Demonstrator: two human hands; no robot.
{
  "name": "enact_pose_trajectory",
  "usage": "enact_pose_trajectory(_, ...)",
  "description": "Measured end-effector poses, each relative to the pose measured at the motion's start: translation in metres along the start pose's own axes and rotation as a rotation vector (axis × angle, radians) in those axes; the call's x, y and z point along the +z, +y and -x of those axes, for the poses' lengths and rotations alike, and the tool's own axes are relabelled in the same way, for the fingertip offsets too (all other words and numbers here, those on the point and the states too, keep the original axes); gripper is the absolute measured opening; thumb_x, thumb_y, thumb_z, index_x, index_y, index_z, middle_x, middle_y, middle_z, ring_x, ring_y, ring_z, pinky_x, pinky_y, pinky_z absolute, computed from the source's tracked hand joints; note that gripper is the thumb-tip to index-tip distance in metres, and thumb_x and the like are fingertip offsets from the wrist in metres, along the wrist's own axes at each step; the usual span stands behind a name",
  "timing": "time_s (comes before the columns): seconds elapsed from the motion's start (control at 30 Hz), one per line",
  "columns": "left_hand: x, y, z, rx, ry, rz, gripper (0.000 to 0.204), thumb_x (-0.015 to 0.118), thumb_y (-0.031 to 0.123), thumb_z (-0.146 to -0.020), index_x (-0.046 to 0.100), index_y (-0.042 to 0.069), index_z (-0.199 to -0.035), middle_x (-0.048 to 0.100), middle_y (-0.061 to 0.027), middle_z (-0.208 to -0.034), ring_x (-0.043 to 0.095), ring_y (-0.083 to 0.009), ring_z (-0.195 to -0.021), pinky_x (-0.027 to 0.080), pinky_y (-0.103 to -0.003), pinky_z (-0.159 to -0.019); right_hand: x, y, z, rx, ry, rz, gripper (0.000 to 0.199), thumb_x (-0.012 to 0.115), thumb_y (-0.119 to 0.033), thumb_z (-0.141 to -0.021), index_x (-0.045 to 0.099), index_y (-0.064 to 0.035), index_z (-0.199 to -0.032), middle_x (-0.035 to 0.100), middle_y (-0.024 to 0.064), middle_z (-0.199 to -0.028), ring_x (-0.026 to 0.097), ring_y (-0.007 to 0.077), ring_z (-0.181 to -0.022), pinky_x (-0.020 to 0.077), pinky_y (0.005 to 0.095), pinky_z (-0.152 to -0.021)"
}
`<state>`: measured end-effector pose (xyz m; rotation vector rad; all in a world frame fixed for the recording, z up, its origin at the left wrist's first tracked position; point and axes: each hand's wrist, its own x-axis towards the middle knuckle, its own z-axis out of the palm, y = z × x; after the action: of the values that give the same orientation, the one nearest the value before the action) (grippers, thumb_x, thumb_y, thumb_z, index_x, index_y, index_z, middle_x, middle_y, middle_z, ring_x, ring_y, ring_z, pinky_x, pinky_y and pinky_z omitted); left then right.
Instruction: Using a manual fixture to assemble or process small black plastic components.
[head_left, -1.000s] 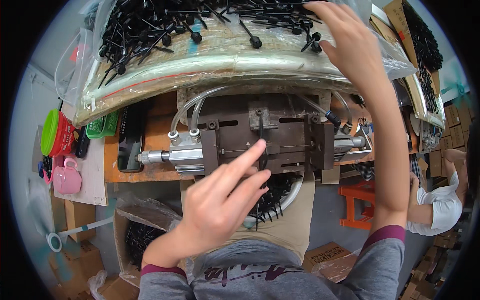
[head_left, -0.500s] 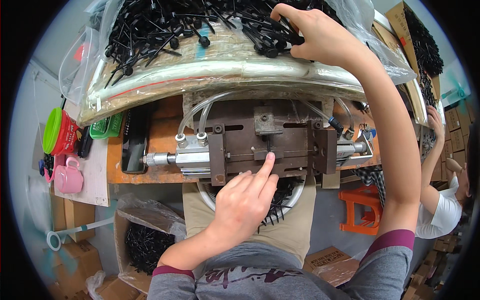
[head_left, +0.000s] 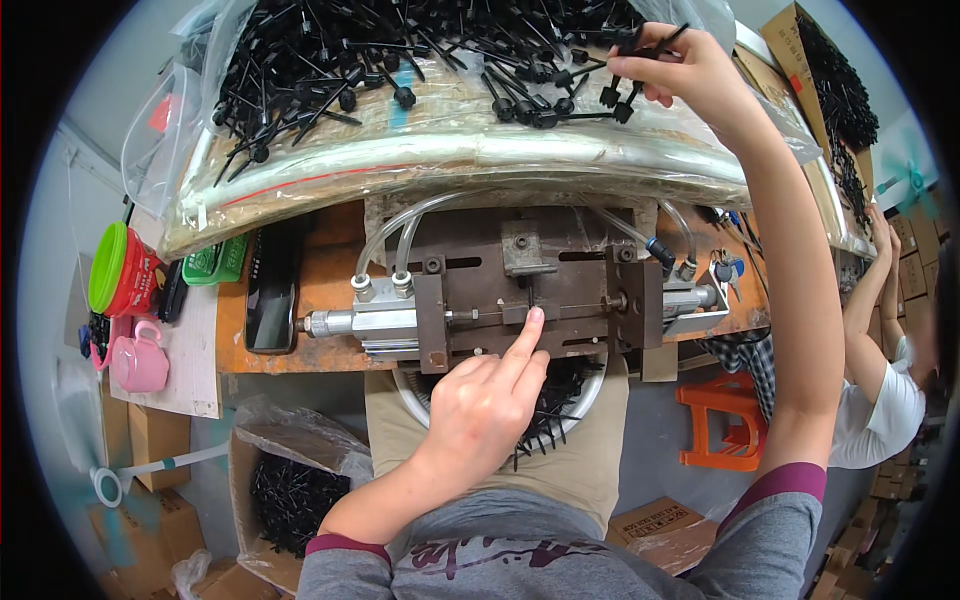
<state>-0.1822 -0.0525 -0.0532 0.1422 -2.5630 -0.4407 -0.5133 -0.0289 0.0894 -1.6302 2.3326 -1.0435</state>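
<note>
Two hands work at once, one on the press and one in the pile of black pins.

Left hand (head_left: 480, 405), index finger extended and the others curled, touches the slot of the metal pneumatic fixture (head_left: 520, 290) at centre. Right hand (head_left: 690, 70), at one o'clock, pinches one black pin (head_left: 655, 45) above the heaped black pins (head_left: 400, 60), too many to count. At nine o'clock stand one pink mug (head_left: 138, 360) and one green-lidded red jar (head_left: 120, 270); at four o'clock, one orange stool (head_left: 725, 425).

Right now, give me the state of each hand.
Left hand: holds nothing, index finger out, tip on the press.
Right hand: fingers pinched shut on black pins from the pile.
</note>
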Motion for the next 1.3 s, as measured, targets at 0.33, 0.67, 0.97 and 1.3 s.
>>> enact_pose_trajectory(0.33, -0.038, 0.004, -0.008, 0.044, -0.050, 0.383, 0.043, 0.088, 0.024, -0.069, 0.072, 0.004, -0.103, 0.067, -0.0161, -0.127, 0.068, -0.0168, -0.067, 0.055, -0.026, -0.060, -0.003, 0.003, 0.018, 0.078, 0.151, -0.576, 0.031, 0.075, -0.022, -0.089, 0.070, -0.0009, -0.111, 0.060, -0.0058, -0.087, 0.050, 0.0006, -0.067, 0.0402, 0.0159, -0.062)
enact_pose_trajectory(0.67, -0.059, -0.035, -0.096, -0.105, 0.481, 0.477, 0.053, 0.081, 0.006, -0.080, 0.062, 0.002, -0.129, 0.063, -0.0130, -0.133, 0.064, -0.0211, -0.114, 0.053, -0.031, -0.093, 0.027, -0.038, 0.036, 0.090, 0.260, -0.952, 0.028, 0.075, -0.015, -0.088, 0.068, 0.0003, -0.110, 0.062, -0.0021, -0.087, 0.055, 0.0040, -0.065, 0.0418, 0.0166, -0.057)
enact_pose_trajectory(0.97, -0.055, -0.020, -0.064, -0.221, 0.230, 0.887, 0.031, 0.074, -0.007, -0.081, 0.072, -0.005, -0.111, 0.071, -0.0144, -0.104, 0.071, -0.0182, -0.090, 0.059, -0.028, -0.079, 0.074, -0.075, 0.117, 0.279, 0.110, -1.340, 0.021, 0.071, -0.013, -0.090, 0.066, -0.0021, -0.107, 0.065, 0.0005, -0.085, 0.055, 0.0041, -0.054, 0.0394, 0.0177, -0.044)
enact_pose_trajectory(1.3, -0.032, 0.002, 0.002, -0.126, 0.102, 0.508, 0.036, 0.084, 0.002, -0.071, 0.073, -0.001, -0.105, 0.062, -0.0200, -0.130, 0.070, -0.0197, -0.086, 0.058, -0.030, -0.072, 0.074, -0.047, 0.151, 0.357, 0.330, -1.420, 0.021, 0.065, -0.011, -0.095, 0.060, -0.0007, -0.112, 0.064, 0.0010, -0.089, 0.053, 0.0021, -0.053, 0.0374, 0.0169, -0.042)
